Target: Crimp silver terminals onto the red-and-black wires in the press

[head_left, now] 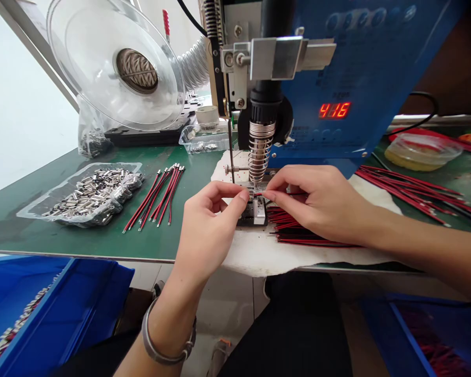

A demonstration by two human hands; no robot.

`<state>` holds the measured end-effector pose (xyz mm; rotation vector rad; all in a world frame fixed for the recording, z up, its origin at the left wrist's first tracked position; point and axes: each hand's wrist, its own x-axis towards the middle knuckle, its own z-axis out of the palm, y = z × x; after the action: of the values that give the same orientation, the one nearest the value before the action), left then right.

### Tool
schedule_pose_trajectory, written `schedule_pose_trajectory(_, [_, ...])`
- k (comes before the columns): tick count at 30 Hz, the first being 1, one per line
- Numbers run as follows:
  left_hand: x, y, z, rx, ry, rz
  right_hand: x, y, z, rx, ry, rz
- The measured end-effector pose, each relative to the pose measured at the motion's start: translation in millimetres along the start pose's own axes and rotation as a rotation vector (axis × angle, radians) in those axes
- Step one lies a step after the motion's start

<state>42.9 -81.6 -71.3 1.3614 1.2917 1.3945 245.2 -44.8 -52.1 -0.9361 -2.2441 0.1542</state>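
My left hand (pixel 209 226) pinches a small metal connector (pixel 251 193) at the fixture (pixel 259 212), its thumb and forefinger closed together; the fingertips partly hide the piece. From the right, my right hand (pixel 317 201) pinches a thin red wire (pixel 258 194), whose end meets the connector. Right above both sits the tip of a soldering iron (pixel 262 152) wrapped in a coil spring. Under my right hand lies a bundle of red and black wires (pixel 298 238) on a white cloth (pixel 255 256).
A clear tray (pixel 35 208) of metal connectors and finished wires (pixel 168 193) lie left. Behind stand a clear reel (pixel 82 68) and the blue machine (pixel 310 141) reading 416. More wires (pixel 408 193) lie right. Blue bins (pixel 98 293) flank my legs below the green table (pixel 102 246).
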Motion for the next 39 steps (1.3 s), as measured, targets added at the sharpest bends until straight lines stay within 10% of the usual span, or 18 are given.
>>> schedule_pose_trajectory(39, [0.9, -4.0, -2.0, 0.024, -0.017, 0.012, -0.6, -0.9, 0.7, -0.024, -0.008, -0.013])
